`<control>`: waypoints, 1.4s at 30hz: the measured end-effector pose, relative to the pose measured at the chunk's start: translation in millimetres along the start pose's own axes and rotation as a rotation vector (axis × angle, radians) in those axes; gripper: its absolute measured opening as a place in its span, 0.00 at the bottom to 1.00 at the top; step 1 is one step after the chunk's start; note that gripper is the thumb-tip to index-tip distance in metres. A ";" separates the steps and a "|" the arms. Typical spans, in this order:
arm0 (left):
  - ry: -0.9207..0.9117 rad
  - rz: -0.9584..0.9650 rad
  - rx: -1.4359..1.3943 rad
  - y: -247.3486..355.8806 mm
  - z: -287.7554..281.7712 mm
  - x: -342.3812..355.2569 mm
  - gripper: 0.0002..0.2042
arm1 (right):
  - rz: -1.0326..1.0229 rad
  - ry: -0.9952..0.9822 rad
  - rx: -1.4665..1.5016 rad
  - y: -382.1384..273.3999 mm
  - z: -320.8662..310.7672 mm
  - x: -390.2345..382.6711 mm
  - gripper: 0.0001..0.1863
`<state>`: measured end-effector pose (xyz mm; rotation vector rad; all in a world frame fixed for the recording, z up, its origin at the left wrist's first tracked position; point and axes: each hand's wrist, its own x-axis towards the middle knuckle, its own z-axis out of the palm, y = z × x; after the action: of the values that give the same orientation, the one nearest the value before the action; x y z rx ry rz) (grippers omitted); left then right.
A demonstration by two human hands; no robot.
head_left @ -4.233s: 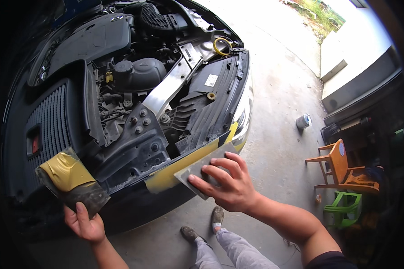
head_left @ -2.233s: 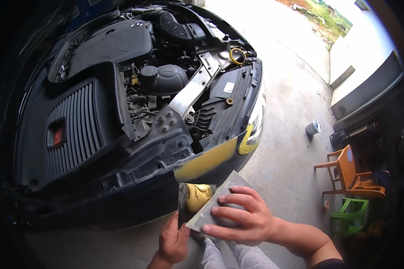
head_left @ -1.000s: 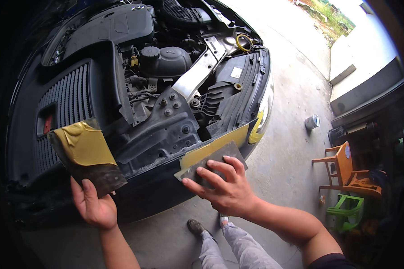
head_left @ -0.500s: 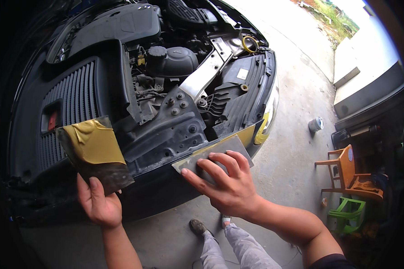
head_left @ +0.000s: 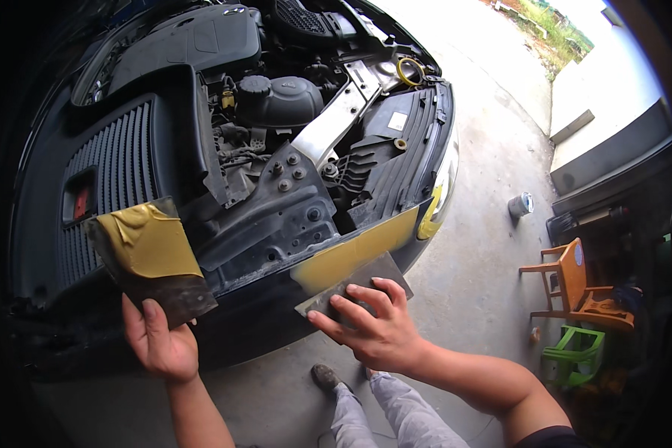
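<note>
My left hand (head_left: 162, 340) is closed on the lower end of a dark, flat putty board (head_left: 183, 299). A thick smear of yellow body filler (head_left: 151, 243) covers the board's upper part. In my right hand (head_left: 373, 321) is a wide grey spreader (head_left: 328, 300), gripped with the fingers spread over its face. Its upper edge lies over or close beside the lower side of a yellow filler patch (head_left: 351, 250) on the dark car bumper (head_left: 269, 313); whether it touches cannot be made out. The patch runs along the bumper's top toward the headlight (head_left: 442, 196).
Above the bumper lies the exposed engine bay, with a black reservoir (head_left: 280, 101) and a silver brace (head_left: 336, 123). To the right on the concrete floor stand a small bucket (head_left: 522, 205), an orange wooden chair (head_left: 571, 276) and a green stool (head_left: 575, 355).
My right hand has moved the spreader down the bumper, uncovering more of the yellow patch. The left hand and its board stay almost in place; the whole view has shifted slightly.
</note>
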<state>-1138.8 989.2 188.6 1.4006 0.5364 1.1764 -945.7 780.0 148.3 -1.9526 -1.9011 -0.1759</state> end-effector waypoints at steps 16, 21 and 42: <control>-0.030 0.019 -0.084 -2.2 -2.8 -2.1 0.21 | 0.019 0.096 -0.078 23.6 -11.0 29.8 0.31; 0.064 0.039 -0.087 -5.3 0.4 -3.5 0.21 | 0.016 0.085 -0.033 14.5 1.3 9.0 0.29; 0.097 0.028 -0.072 -9.4 -7.9 -5.8 0.22 | 0.045 0.166 -0.075 62.1 -3.8 4.7 0.34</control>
<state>-1145.0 990.0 176.7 1.2988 0.5387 1.2792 -883.8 783.7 141.0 -1.9613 -1.7664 -0.3886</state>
